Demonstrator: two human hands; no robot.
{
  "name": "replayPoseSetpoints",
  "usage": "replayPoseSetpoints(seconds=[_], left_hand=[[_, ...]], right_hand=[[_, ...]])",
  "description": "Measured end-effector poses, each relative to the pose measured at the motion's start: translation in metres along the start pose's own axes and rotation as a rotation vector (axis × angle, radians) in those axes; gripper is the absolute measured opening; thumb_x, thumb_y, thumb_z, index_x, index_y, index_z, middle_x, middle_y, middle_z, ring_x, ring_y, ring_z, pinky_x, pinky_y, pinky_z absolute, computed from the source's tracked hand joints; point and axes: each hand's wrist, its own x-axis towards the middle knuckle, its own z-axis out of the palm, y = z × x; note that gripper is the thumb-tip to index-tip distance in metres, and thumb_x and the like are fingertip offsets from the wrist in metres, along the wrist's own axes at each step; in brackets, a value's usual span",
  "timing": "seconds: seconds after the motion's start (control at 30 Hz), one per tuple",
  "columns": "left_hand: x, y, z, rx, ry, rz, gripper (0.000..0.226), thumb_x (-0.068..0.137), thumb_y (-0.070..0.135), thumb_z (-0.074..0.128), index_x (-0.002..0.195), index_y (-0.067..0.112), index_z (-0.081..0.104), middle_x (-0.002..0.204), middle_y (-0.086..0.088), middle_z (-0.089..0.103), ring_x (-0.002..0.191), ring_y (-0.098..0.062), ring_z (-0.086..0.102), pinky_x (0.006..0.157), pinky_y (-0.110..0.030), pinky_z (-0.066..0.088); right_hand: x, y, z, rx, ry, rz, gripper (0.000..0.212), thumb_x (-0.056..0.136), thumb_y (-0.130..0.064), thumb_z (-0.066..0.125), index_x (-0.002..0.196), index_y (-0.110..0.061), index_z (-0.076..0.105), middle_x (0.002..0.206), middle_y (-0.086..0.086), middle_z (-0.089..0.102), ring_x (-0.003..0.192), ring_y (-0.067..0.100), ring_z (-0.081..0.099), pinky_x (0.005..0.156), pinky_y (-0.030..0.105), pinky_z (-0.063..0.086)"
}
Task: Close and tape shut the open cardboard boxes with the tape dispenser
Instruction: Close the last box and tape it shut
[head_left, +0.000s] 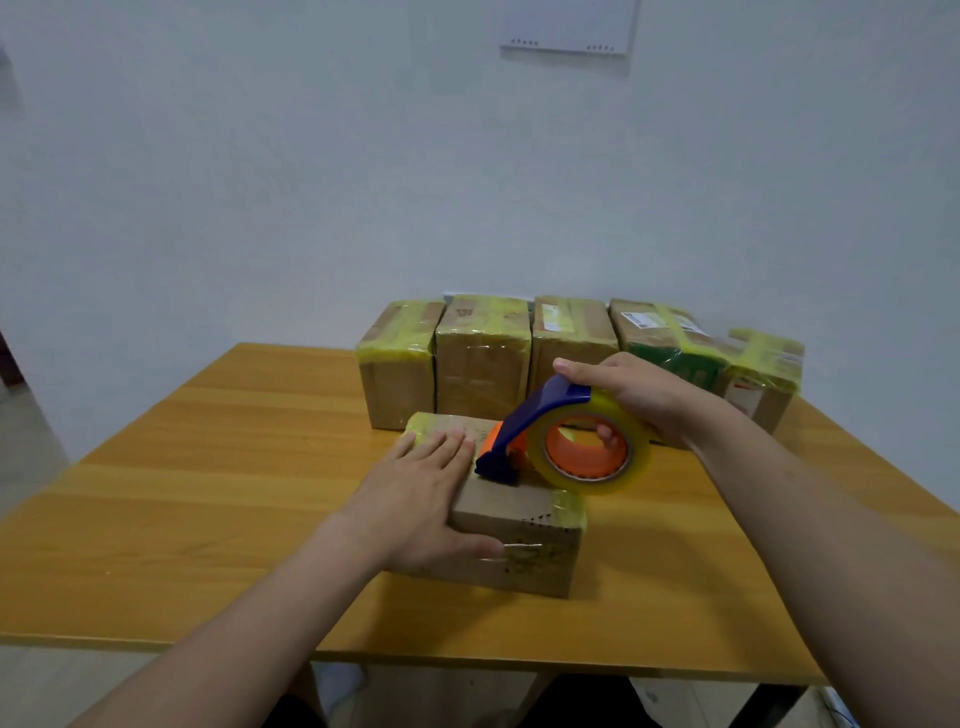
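Observation:
A small closed cardboard box (519, 540) lies near the middle of the wooden table (208, 493), with yellowish tape on its far and right edges. My left hand (421, 499) lies flat on the box's top left, fingers straight, thumb down the front face. My right hand (628, 395) grips the tape dispenser (566, 441), a blue frame with an orange core and a roll of clear yellowish tape. The dispenser's blue nose touches the top of the box, just right of my left fingertips.
Several taped cardboard boxes (483, 358) stand in a row along the table's far edge, against a white wall. One at the right (763, 374) sits askew. Bare tabletop lies to the left and to the right front.

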Motion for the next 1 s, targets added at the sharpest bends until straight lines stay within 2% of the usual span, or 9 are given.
replayPoseSetpoints(seconds=[0.1, 0.17, 0.23, 0.33, 0.4, 0.53, 0.67, 0.83, 1.0], left_hand=[[0.000, -0.001, 0.000, -0.008, 0.003, 0.005, 0.124, 0.075, 0.098, 0.022, 0.164, 0.019, -0.012, 0.173, 0.000, -0.010, 0.159, -0.017, -0.010, 0.131, -0.044, 0.000], [0.000, -0.001, 0.001, -0.016, 0.011, 0.002, 0.124, 0.075, 0.098, 0.022, 0.164, 0.019, -0.011, 0.173, 0.000, -0.009, 0.159, -0.016, -0.009, 0.131, -0.044, 0.000], [-0.001, -0.001, 0.002, -0.025, 0.026, 0.000, 0.124, 0.074, 0.098, 0.024, 0.164, 0.021, -0.011, 0.172, 0.001, -0.009, 0.159, -0.015, -0.009, 0.131, -0.043, 0.000], [-0.001, 0.001, 0.001, -0.038, 0.032, -0.016, 0.125, 0.071, 0.099, 0.023, 0.164, 0.022, -0.010, 0.172, 0.003, -0.008, 0.159, -0.014, -0.008, 0.130, -0.040, -0.002], [0.001, 0.003, -0.001, -0.040, 0.022, -0.027, 0.131, 0.064, 0.101, 0.019, 0.165, 0.022, -0.008, 0.173, 0.002, -0.006, 0.159, -0.015, -0.006, 0.130, -0.041, -0.002], [0.004, 0.006, 0.001, -0.072, 0.037, -0.043, 0.132, 0.063, 0.103, 0.023, 0.166, 0.025, -0.004, 0.174, 0.001, -0.001, 0.160, -0.018, -0.002, 0.130, -0.043, 0.001], [0.001, 0.005, 0.005, -0.059, 0.075, -0.040, 0.132, 0.062, 0.105, 0.014, 0.166, 0.026, -0.004, 0.173, 0.002, -0.001, 0.160, -0.016, -0.003, 0.130, -0.042, -0.001], [0.000, 0.005, 0.005, -0.048, 0.080, -0.049, 0.128, 0.066, 0.104, 0.020, 0.166, 0.027, -0.004, 0.173, 0.003, -0.002, 0.160, -0.015, -0.003, 0.130, -0.039, -0.003], [-0.002, 0.002, 0.005, -0.061, 0.090, -0.036, 0.130, 0.063, 0.104, 0.015, 0.166, 0.027, -0.003, 0.173, 0.003, -0.002, 0.160, -0.015, -0.002, 0.130, -0.041, 0.000]], right_hand=[[0.000, 0.002, 0.003, 0.016, 0.020, -0.037, 0.069, 0.074, -0.074, 0.067, 0.094, -0.010, 0.079, 0.083, 0.012, 0.074, 0.058, 0.024, 0.063, 0.057, 0.032, 0.056], [0.001, 0.002, 0.001, -0.028, 0.038, -0.048, 0.058, 0.077, -0.066, 0.073, 0.095, -0.011, 0.079, 0.090, 0.010, 0.077, 0.076, 0.034, 0.072, 0.072, 0.042, 0.061], [0.000, 0.001, -0.004, -0.050, 0.060, 0.001, 0.045, 0.082, -0.056, 0.075, 0.099, -0.014, 0.079, 0.096, 0.008, 0.078, 0.093, 0.032, 0.074, 0.086, 0.045, 0.061], [-0.002, -0.001, 0.001, 0.017, 0.162, 0.089, 0.036, 0.085, -0.051, 0.074, 0.101, -0.019, 0.077, 0.106, 0.003, 0.074, 0.100, 0.025, 0.068, 0.091, 0.045, 0.058], [-0.002, 0.000, 0.016, 0.025, 0.309, 0.044, 0.033, 0.089, -0.049, 0.070, 0.092, -0.016, 0.078, 0.100, 0.007, 0.072, 0.093, 0.020, 0.065, 0.084, 0.045, 0.055], [0.003, 0.007, 0.032, -0.147, 0.543, -0.072, 0.054, 0.084, -0.054, 0.065, 0.074, -0.003, 0.077, 0.080, 0.022, 0.071, 0.063, 0.025, 0.056, 0.065, 0.045, 0.055], [0.001, 0.006, 0.022, -0.207, 0.514, -0.096, 0.054, 0.088, -0.053, 0.066, 0.067, -0.004, 0.074, 0.064, 0.015, 0.064, 0.060, 0.023, 0.054, 0.061, 0.037, 0.047], [-0.004, 0.006, 0.015, -0.153, 0.394, -0.116, 0.052, 0.090, -0.051, 0.067, 0.079, -0.002, 0.077, 0.086, 0.021, 0.073, 0.072, 0.030, 0.064, 0.070, 0.042, 0.054], [-0.008, 0.012, -0.001, 0.015, 0.307, -0.059, 0.035, 0.086, -0.046, 0.074, 0.086, -0.013, 0.081, 0.094, 0.012, 0.076, 0.099, 0.032, 0.068, 0.091, 0.048, 0.054]])
